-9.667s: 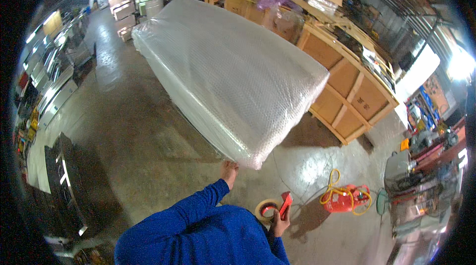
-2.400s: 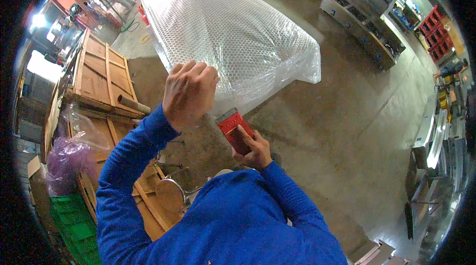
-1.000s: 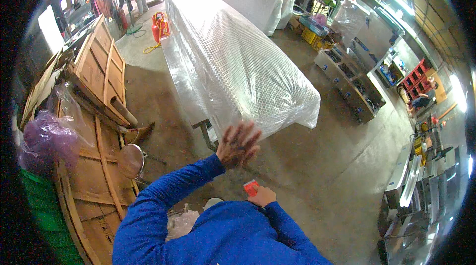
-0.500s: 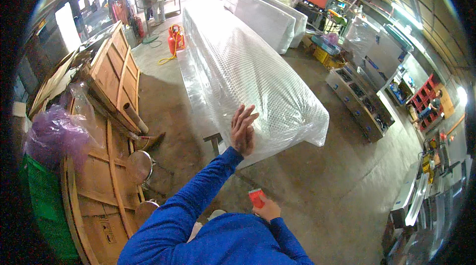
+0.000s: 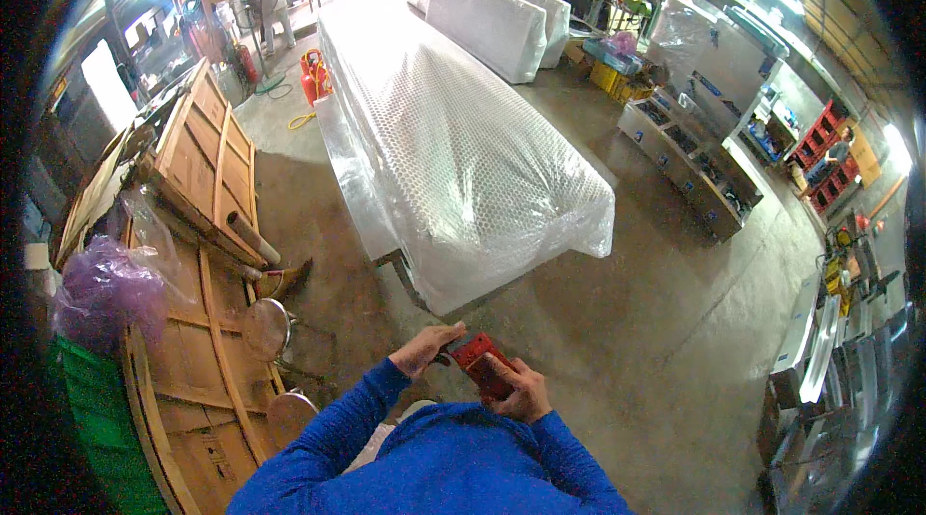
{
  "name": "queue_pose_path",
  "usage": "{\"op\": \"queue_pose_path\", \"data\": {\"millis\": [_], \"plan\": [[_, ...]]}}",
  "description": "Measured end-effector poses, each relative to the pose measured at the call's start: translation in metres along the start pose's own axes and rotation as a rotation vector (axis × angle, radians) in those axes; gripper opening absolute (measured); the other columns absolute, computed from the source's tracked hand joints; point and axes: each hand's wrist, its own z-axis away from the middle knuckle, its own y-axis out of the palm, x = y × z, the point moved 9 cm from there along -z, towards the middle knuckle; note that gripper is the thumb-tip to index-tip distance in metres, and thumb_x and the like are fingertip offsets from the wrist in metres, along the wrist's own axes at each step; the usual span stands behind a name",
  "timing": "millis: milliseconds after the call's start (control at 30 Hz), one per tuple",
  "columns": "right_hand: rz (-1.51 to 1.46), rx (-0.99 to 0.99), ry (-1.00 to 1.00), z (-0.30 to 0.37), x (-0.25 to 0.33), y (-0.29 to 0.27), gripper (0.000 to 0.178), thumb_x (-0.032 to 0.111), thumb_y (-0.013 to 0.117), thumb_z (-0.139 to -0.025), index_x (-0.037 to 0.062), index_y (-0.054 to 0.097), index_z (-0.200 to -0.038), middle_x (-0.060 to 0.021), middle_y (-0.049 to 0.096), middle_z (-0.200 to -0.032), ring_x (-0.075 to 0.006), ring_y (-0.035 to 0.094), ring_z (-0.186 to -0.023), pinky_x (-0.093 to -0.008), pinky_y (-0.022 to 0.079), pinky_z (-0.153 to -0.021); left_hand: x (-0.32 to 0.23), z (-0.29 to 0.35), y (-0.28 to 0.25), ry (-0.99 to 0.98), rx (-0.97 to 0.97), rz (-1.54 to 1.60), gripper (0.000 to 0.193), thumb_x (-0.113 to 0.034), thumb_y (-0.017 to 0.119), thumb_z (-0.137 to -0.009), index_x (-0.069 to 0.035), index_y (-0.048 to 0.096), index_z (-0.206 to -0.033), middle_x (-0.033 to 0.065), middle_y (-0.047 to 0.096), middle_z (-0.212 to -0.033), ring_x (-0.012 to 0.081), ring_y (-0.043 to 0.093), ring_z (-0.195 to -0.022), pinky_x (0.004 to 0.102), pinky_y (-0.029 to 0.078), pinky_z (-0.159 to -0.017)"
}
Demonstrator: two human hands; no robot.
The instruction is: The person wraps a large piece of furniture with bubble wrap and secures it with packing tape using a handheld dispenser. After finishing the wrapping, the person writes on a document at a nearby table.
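Observation:
In front of my body, my right hand [image 5: 521,392] grips a red hand-held tool [image 5: 481,363], which looks like a tape dispenser. My left hand [image 5: 429,349] is close by its front end, fingers drawn together. Whatever lies between those fingers is too small to make out. Beyond both hands stretches a long object [image 5: 473,168] wrapped in clear bubble wrap, its near end bunched and folded. Neither hand touches the wrap. The blue sleeves of both arms show.
Wooden crates [image 5: 207,144] and round stools [image 5: 266,327] line the left, by a purple plastic bundle [image 5: 111,288]. A red gas cylinder [image 5: 314,76] stands behind. Metal drawer units [image 5: 690,163] are at right. Other people [image 5: 272,9] are far off.
My left hand has come down from over the bubble wrap to the red dispenser. My right hand has turned and raised it slightly. The view has shifted a little.

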Motion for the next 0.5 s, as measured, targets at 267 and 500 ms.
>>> {"op": "queue_pose_path", "data": {"millis": [267,500], "plan": [[0.084,-0.005,-0.066,0.007,-0.027,-0.016,0.075,0.031,0.079,-0.071,0.0324,0.053,-0.141,-0.0135,0.066,-0.093,-0.0323,0.068,-0.073,-0.0423,0.057,-0.062,-0.023,-0.026,0.025,-0.035,0.019,-0.156,0.038,-0.035,0.062,-0.099,-0.002,0.070,-0.115,0.0037,0.072,-0.101,0.0139,0.066,-0.087,0.0309,0.054,-0.078],[0.048,-0.194,-0.108,-0.002,-0.046,-0.043,0.077,0.027,0.083,-0.064,0.0209,0.058,-0.137,-0.0115,0.062,-0.086,-0.0299,0.064,-0.065,-0.0405,0.055,-0.057,-0.070,-0.053,0.057,0.006,0.051,-0.388,0.036,-0.036,0.061,-0.098,-0.005,0.072,-0.111,0.0002,0.071,-0.093,0.0103,0.064,-0.078,0.0294,0.053,-0.070]]}}
